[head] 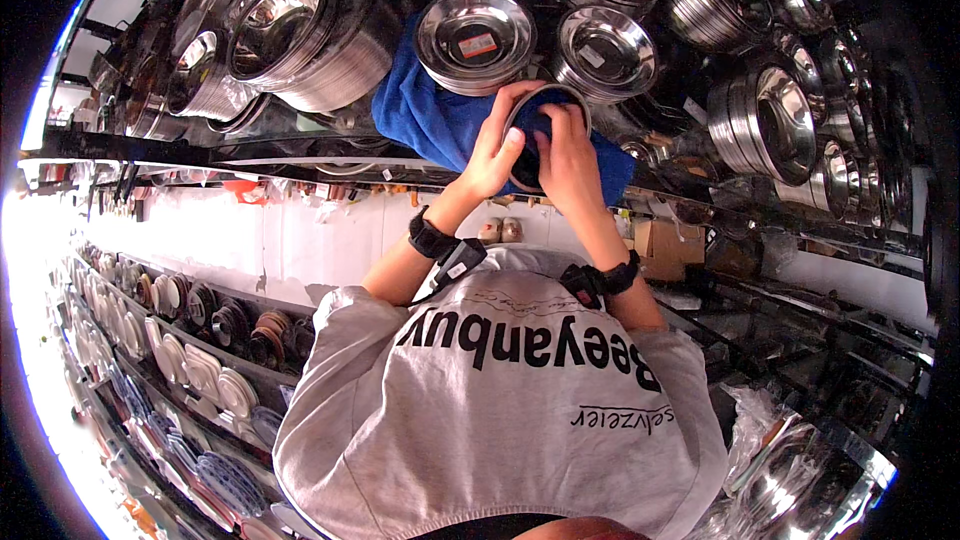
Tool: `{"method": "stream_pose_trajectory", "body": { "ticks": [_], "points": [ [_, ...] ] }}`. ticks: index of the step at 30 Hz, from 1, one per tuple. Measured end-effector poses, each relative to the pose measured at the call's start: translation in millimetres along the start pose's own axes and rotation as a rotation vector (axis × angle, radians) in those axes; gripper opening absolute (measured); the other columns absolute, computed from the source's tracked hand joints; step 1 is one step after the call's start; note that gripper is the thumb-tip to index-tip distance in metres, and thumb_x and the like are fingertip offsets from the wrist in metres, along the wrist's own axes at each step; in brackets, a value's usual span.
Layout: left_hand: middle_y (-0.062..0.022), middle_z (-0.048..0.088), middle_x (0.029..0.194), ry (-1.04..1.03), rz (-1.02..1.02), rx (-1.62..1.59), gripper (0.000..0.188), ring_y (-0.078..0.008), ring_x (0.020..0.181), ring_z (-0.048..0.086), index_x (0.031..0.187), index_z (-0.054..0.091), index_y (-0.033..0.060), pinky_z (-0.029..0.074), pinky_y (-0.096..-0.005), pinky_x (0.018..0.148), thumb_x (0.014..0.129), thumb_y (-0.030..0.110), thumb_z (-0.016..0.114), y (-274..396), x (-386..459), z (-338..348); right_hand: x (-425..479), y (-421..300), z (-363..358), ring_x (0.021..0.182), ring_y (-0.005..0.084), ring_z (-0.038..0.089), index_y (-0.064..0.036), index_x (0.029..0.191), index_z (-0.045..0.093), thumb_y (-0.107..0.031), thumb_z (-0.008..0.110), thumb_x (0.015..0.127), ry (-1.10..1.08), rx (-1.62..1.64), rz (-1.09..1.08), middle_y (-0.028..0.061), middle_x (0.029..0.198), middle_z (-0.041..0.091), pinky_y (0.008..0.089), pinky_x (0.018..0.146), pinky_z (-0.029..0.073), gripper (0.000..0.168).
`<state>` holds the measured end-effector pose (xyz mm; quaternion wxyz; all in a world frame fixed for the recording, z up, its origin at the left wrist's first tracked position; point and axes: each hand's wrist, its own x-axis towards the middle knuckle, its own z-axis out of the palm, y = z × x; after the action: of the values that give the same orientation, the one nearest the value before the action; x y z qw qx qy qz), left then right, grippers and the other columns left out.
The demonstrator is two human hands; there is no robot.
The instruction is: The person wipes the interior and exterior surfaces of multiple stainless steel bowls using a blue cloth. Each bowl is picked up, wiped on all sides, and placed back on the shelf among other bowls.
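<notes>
My left hand (496, 146) grips a round steel bowl (587, 106) by its left side, thumb at the mouth and fingers along the far rim. Over the bowl's right side, my right hand (568, 154) bends its fingers into the mouth. A blue cloth (427, 116) lies under and around the bowl at the shelf's front edge. Blue also shows inside the mouth; whether it is cloth or reflection I cannot tell. Just beyond my hands stand two stacks of shiny steel bowls, the left stack (475, 37) and the right stack (606, 52), each with a label in the top bowl.
Large stacked steel basins (315, 52) stand at the left of the shelf, and more bowl stacks (765, 120) fill its right. The shelf's dark front edge (150, 150) runs below my hands. Lower left, racks hold plates (229, 390). A cardboard box (667, 249) sits beneath the shelf.
</notes>
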<state>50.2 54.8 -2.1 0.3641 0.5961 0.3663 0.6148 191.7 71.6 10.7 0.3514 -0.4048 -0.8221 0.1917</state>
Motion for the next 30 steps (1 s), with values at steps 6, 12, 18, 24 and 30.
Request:
{"method": "stream_pose_trajectory", "body": {
  "ticks": [6, 12, 18, 24, 30],
  "points": [
    [-0.0139, 0.060, 0.126, 0.064, -0.038, -0.097, 0.065, -0.0214, 0.118, 0.056, 0.135, 0.048, -0.0016, 0.040, -0.0349, 0.105, 0.103, 0.055, 0.037, -2.5, 5.1, -0.8, -7.2, 1.1, 4.4, 0.096, 0.0427, 0.062, -0.004, 0.115, 0.055, -0.012, 0.066, 0.086, -0.131, 0.104, -0.108, 0.0197, 0.113, 0.056, 0.0500, 0.082, 0.052, 0.032],
    [-0.0138, 0.059, 0.127, 0.093, -0.076, -0.185, 0.063, -0.0209, 0.119, 0.054, 0.134, 0.048, -0.0022, 0.039, -0.0346, 0.106, 0.105, 0.052, 0.034, -9.5, 1.1, -0.6, -19.4, 2.2, -21.3, 0.089, 0.0328, 0.064, -0.008, 0.096, 0.067, -0.009, 0.073, 0.080, -0.098, -0.109, 0.006, 0.0080, 0.096, 0.059, 0.0425, 0.078, 0.052, 0.017],
    [-0.0146, 0.058, 0.128, 0.127, -0.059, -0.132, 0.061, -0.0221, 0.122, 0.052, 0.134, 0.050, -0.0028, 0.033, -0.0352, 0.110, 0.106, 0.048, 0.033, -9.4, -0.8, -1.0, -0.5, 6.0, -8.1, 0.094, 0.0341, 0.063, -0.008, 0.108, 0.063, -0.004, 0.068, 0.082, 0.084, -0.232, 0.041, 0.0112, 0.099, 0.057, 0.0448, 0.079, 0.051, 0.027],
    [-0.0166, 0.058, 0.128, 0.149, -0.025, -0.023, 0.063, -0.0240, 0.122, 0.053, 0.131, 0.051, -0.0038, 0.034, -0.0369, 0.110, 0.105, 0.050, 0.030, -10.9, -2.6, -3.3, 8.2, -6.9, 5.2, 0.099, 0.0392, 0.060, -0.004, 0.114, 0.056, -0.004, 0.061, 0.084, 0.016, -0.085, -0.139, 0.0175, 0.109, 0.055, 0.0476, 0.085, 0.049, 0.030],
    [-0.0161, 0.058, 0.127, 0.190, -0.014, -0.124, 0.058, -0.0224, 0.120, 0.055, 0.133, 0.049, -0.0038, 0.039, -0.0358, 0.107, 0.106, 0.046, 0.037, -10.7, -5.2, 0.5, -13.6, -3.1, -10.1, 0.092, 0.0379, 0.064, -0.006, 0.107, 0.063, -0.009, 0.068, 0.083, -0.163, 0.037, -0.137, 0.0145, 0.108, 0.058, 0.0455, 0.079, 0.053, 0.025]
  ]
}}
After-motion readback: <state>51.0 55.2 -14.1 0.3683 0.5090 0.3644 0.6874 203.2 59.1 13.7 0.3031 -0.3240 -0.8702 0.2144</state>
